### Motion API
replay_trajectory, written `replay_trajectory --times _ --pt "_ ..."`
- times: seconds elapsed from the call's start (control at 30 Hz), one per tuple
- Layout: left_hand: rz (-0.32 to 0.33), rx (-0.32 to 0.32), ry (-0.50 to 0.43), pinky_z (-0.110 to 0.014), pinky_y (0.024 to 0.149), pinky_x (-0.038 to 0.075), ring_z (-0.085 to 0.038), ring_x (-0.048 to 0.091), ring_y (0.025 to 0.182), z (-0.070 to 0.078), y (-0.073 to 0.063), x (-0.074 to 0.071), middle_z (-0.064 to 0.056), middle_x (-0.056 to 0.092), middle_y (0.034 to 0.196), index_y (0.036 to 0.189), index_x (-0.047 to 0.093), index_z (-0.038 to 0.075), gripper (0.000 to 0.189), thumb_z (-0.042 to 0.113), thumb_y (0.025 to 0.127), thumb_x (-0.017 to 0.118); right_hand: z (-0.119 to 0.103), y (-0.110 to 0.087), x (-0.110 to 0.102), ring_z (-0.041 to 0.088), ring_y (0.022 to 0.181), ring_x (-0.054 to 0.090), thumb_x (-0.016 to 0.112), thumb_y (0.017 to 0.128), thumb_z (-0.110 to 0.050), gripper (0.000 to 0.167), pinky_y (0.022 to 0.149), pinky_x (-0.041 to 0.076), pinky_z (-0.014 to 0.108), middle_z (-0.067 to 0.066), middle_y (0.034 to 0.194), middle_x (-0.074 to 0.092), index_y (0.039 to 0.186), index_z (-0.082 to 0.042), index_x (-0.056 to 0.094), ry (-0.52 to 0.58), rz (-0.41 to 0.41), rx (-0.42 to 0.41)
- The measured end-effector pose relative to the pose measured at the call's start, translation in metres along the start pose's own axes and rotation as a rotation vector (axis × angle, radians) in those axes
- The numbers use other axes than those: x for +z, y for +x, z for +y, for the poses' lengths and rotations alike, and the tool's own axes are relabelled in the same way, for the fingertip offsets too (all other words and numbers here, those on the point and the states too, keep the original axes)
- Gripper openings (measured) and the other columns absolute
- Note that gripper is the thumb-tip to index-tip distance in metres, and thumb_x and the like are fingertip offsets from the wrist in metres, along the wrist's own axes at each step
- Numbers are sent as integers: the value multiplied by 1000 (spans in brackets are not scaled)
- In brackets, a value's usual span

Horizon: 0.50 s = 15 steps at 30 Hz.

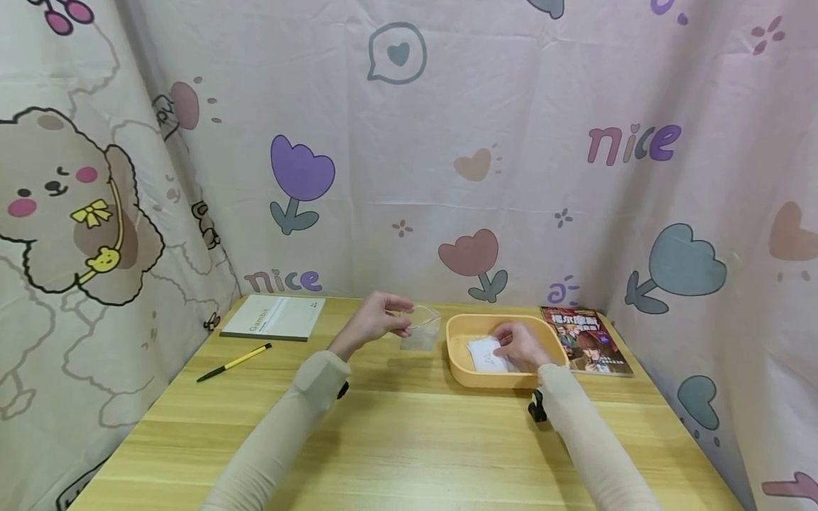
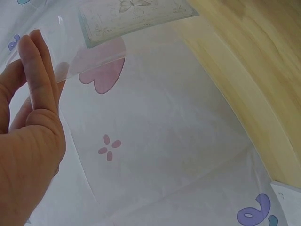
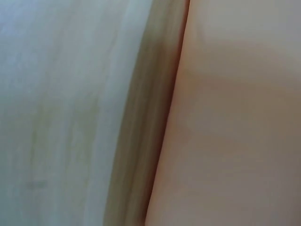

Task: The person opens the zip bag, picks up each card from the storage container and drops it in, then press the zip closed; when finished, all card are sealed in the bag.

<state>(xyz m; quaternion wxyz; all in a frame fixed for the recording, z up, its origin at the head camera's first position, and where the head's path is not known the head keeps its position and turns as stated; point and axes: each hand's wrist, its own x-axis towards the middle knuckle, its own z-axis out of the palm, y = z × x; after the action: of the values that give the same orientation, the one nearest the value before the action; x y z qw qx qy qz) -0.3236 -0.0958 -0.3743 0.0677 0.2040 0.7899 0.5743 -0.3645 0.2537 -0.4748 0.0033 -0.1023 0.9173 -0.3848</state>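
My left hand pinches a clear plastic bag by its upper edge, above the table left of a yellow plastic basket. Inside the bag's lower part, in the left wrist view, lies a pale printed card with a butterfly-like drawing. My right hand reaches down into the basket, its curled fingers and thumb gripping a small white packet with faint writing. Close up in the right wrist view, the basket wall fills the right half; that hand is out of this view.
A pale book lies at the back left of the wooden table, with a yellow-and-black pen in front of it. Right of the basket is a colourful magazine. A printed curtain hangs around the table's back and sides.
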Motion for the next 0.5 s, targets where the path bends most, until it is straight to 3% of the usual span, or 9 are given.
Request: replay_trajectory --times 0.33,0.5 --pt "3 -8 9 -41 74 65 -19 73 70 1 -1 0 -29 61 127 126 60 -10 39 -6 87 67 -1 0 0 27 94 64 76 75 7 38 87 58 42 18 107 69 112 3 69 -54 -39 -42" --pt "7 -6 11 -38 72 65 -20 73 71 1 -1 0 -27 63 126 124 62 -8 38 -5 87 67 -3 0 1 30 109 59 81 75 -5 45 97 52 49 16 124 65 119 -4 69 -72 -116 -49"
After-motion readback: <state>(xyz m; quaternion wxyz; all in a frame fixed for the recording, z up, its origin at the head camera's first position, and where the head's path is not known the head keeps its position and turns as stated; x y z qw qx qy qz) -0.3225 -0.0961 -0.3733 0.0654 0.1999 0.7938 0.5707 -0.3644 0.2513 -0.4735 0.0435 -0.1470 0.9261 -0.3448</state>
